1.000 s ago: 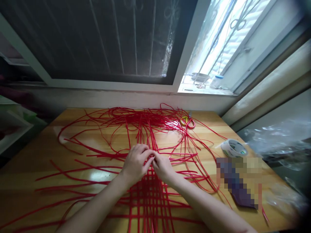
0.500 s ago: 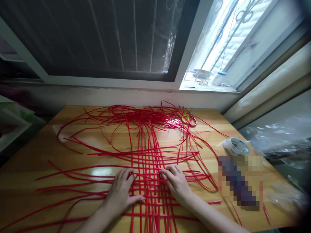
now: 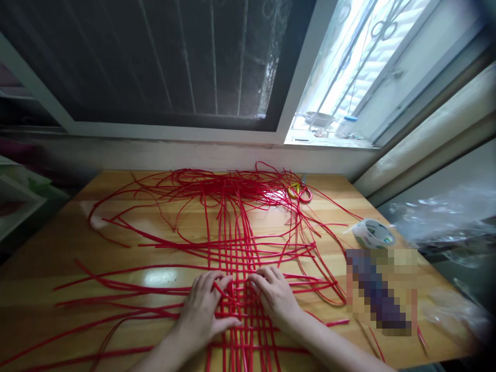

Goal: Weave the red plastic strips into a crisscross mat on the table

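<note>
A flat weave of red plastic strips [image 3: 234, 252] lies on the wooden table [image 3: 54, 243], its loose ends running off into a tangle of red strips [image 3: 217, 185] at the back. My left hand [image 3: 204, 309] rests flat on the weave's left part with its fingers stretched out, and a red strip crosses its fingertips. To the right, my right hand [image 3: 276, 296] also lies flat with spread fingers, pressing on the crossing strips. The two hands sit close together, almost touching at the fingertips.
Scissors with red and yellow handles [image 3: 300, 192] lie at the back among the strips. A roll of tape [image 3: 372, 233] and a blurred-out object [image 3: 382, 289] sit at the right. Clear plastic sheeting [image 3: 445, 222] hangs beyond the table's right edge. A window sill runs behind.
Both hands left a shared pinch further back on the weave, came toward me and flattened on it. Since half a second ago they have closed in on each other.
</note>
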